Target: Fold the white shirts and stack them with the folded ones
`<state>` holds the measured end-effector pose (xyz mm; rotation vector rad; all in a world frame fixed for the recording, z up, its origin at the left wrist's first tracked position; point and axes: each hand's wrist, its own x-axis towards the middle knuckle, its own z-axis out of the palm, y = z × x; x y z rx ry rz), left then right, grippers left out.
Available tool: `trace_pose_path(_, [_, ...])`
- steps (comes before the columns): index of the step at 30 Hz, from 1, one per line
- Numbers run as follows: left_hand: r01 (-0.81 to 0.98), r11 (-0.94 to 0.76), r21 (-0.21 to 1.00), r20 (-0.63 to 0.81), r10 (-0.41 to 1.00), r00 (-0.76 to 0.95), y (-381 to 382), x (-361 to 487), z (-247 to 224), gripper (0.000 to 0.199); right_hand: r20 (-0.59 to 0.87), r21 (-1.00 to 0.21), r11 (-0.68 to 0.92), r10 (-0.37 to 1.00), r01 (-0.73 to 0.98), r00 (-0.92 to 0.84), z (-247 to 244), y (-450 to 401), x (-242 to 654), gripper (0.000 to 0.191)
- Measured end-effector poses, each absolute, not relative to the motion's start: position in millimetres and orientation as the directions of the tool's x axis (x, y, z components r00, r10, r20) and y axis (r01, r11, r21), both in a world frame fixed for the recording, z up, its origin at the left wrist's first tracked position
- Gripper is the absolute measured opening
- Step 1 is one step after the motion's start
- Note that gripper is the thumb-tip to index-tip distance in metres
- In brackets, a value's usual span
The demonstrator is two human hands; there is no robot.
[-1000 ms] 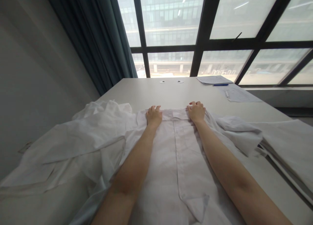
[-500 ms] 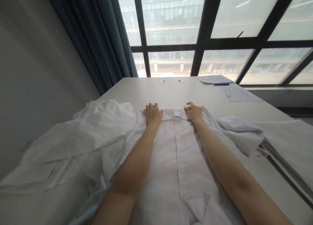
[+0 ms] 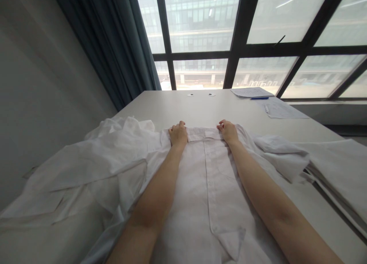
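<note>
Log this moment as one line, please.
white garment: spread on table | left hand: on its far edge | right hand: on same edge

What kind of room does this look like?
Probably an office or similar workroom: a big white table bears papers and a blue pen at its far end, near a large dark-framed window. That's a guess, though; no sign names the place.

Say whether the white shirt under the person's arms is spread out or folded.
Mostly spread out: the white shirt lies flat, its button strip running down the middle, though one near corner looks turned over.
</note>
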<state>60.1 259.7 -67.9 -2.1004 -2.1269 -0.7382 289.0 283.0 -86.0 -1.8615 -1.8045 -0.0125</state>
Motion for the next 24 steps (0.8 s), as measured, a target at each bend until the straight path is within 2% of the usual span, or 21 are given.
trace_pose_path(3, [0.959, -0.058, 0.277, 0.387, 0.920, -0.056, 257, 67, -64, 0.028, 0.376, -0.338, 0.005, 0.918, 0.941, 0.130, -83, 280, 287, 0.024])
trace_pose_path(7, [0.966, -0.038, 0.255, 0.353, 0.934, -0.056, 254, 75, -65, 0.034, 0.387, -0.310, -0.030, 0.909, 0.950, 0.155, -79, 277, 280, 0.029])
trace_pose_path(17, [0.966, -0.092, 0.242, 0.323, 0.946, 0.009, 259, 67, -69, 0.036, 0.353, -0.288, -0.007, 0.929, 0.958, 0.113, -84, 279, 282, 0.030])
trace_pose_path(21, [0.975, -0.069, 0.213, 0.334, 0.943, -0.006, 256, 67, -64, 0.032, 0.374, -0.240, -0.022, 0.921, 0.971, 0.113, -78, 275, 280, 0.030])
trace_pose_path(24, [0.978, -0.123, 0.166, 0.353, 0.934, 0.057, 251, 76, -60, 0.033, 0.400, -0.192, 0.000, 0.913, 0.981, 0.079, -72, 271, 272, 0.034])
